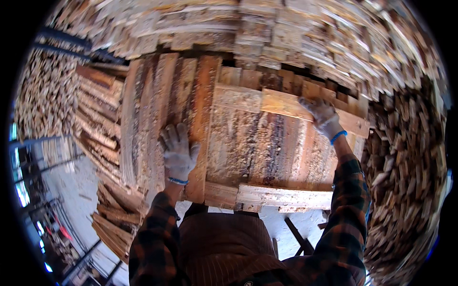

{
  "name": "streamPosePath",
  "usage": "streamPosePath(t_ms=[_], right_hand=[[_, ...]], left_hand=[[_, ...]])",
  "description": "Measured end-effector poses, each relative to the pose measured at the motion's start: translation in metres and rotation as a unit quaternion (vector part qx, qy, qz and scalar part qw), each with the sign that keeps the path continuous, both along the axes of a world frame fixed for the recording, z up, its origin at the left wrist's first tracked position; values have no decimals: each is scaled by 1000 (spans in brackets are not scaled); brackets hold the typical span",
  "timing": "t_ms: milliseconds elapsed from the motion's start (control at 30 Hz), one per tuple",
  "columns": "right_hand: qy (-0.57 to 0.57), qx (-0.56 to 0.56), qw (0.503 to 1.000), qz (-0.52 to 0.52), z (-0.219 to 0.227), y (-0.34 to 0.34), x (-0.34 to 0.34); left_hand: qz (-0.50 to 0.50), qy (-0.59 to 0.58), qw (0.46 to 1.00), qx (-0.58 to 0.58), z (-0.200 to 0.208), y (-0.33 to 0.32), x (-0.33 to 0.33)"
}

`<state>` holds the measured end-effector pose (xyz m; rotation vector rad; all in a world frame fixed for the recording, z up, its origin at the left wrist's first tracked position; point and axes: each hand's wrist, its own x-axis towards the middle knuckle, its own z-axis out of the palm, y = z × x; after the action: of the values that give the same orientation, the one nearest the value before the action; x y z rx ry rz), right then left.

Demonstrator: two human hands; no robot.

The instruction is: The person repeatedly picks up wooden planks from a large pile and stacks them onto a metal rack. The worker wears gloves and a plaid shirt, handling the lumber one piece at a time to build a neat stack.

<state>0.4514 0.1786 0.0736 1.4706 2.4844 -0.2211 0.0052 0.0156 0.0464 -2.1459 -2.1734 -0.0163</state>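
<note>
The left grip (177,150), gloved, lies palm down with fingers (181,131) spread; the gloved right grip (322,116) sits farther out, fingers angled inward. Blue cuffs (338,137) ring both wrists (173,190); plaid-sleeved forearms (350,190) stretch forward.

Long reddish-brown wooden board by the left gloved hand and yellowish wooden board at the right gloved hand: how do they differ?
The reddish-brown wooden board runs away from the person, while the yellowish wooden board runs crosswise. The reddish-brown wooden board is darker; the yellowish wooden board is paler. Both lie flat.
</note>
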Motion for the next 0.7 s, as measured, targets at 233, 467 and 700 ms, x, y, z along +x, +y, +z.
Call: streamPosePath(t_ms=[233, 467, 700], right_hand=[[132, -31, 991, 4, -69, 3, 45], [97, -79, 992, -26, -26, -25, -66], [487, -532, 667, -186, 50, -235, -395]], left_hand=[[56, -85, 995, -24, 26, 0, -5], [49, -326, 937, 112, -1, -34, -30], [276, -613, 714, 196, -5, -227, -215]])
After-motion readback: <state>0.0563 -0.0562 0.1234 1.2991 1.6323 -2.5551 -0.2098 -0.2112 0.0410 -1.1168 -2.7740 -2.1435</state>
